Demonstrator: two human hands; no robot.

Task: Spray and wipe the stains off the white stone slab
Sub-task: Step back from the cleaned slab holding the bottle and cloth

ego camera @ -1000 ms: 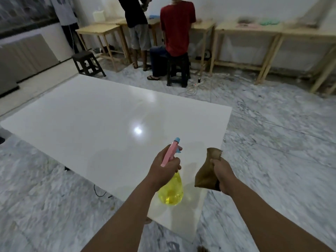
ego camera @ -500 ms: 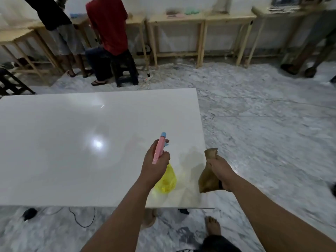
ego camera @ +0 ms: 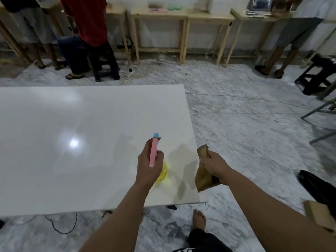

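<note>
The white stone slab (ego camera: 76,139) lies flat and glossy across the left and middle of the view, with a lamp glare on it. My left hand (ego camera: 148,165) grips a spray bottle (ego camera: 154,151) with a pink head, blue nozzle and yellow body, held over the slab's near right corner, nozzle pointing away from me. My right hand (ego camera: 215,165) holds a crumpled brown cloth (ego camera: 203,176) just past the slab's right edge, above the floor. No stains are clear on the slab from here.
Grey marble floor (ego camera: 245,124) surrounds the slab. Wooden tables (ego camera: 181,17) line the far wall, with people standing and one seated on a dark stool (ego camera: 103,66). Another black stool (ego camera: 318,77) stands at right. A cable (ego camera: 60,228) lies under the slab's near edge. My bare foot (ego camera: 199,220) is below.
The view has swung to the right, so the slab now sits squarer and further left. Both hands keep their hold on the bottle and cloth, staying over the slab's near right corner.
</note>
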